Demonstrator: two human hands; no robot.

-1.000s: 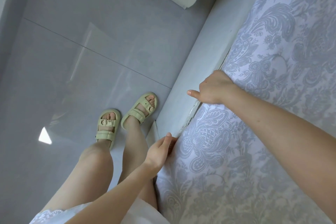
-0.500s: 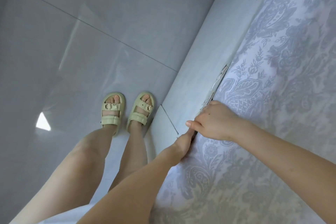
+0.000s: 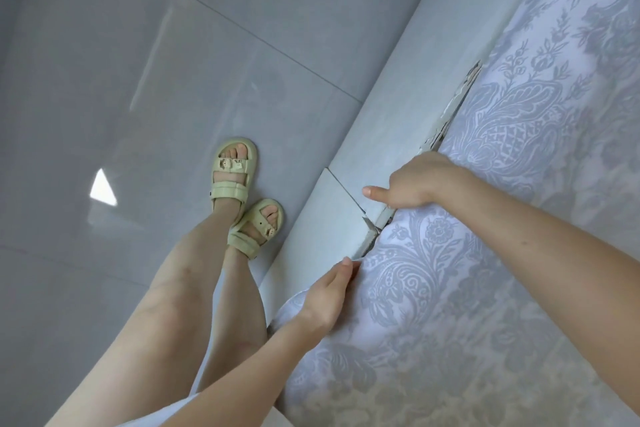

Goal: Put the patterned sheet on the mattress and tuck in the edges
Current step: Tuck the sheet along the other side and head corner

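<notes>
Bed frame (image 3: 398,114): patterned sheet (image 3: 485,288) being tucked.
L hand (image 3: 325,295) laid flat, R hand (image 3: 419,184) fingers curled round edge; deeper push likely needed.

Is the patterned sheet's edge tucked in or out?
Partly. Past the right hand the patterned sheet enters the gap beside the bed frame; by the left hand it bulges over it.

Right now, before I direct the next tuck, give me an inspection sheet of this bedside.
Surface: bed frame, paint chipped along its inner edge.
Job's things: patterned sheet covers the bed top; its edge hangs over the rail by the left hand, untucked.
Clutter: nothing seen.
Grippers: left hand has straight fingers pressing the sheet edge; right hand is curled over the sheet edge, thumb out.
Cables: nothing seen.
Surroundings: glossy grey tiled floor; sandals beside the frame.
</notes>
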